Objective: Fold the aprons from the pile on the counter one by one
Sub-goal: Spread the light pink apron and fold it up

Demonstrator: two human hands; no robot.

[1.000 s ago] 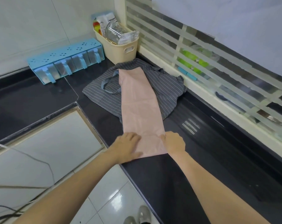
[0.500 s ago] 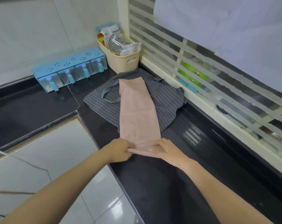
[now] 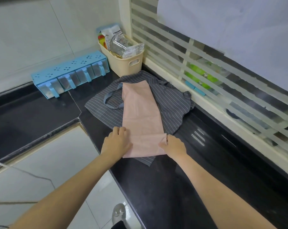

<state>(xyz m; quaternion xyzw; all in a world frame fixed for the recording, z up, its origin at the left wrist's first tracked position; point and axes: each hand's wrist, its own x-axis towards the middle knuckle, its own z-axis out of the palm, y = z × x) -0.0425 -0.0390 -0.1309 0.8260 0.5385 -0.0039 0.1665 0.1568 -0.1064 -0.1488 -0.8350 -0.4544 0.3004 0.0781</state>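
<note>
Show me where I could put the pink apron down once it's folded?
Bare counter lies near you, between the forearms, and left of the grey apron, below the blue rack. Around the basket it's crowded.

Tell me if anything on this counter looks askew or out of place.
Nothing spilled or damaged. The pink apron lies on the grey striped apron, which is rumpled, one corner poking out under the pink one's near edge.

Bright, even daylight enters through the slatted window [image 3: 222,76] at two o'clock, casting soft shadows; a dotted glare patch glints on the black counter [image 3: 156,187]; wide-angle bending curves the edges, corners slightly soft
</note>
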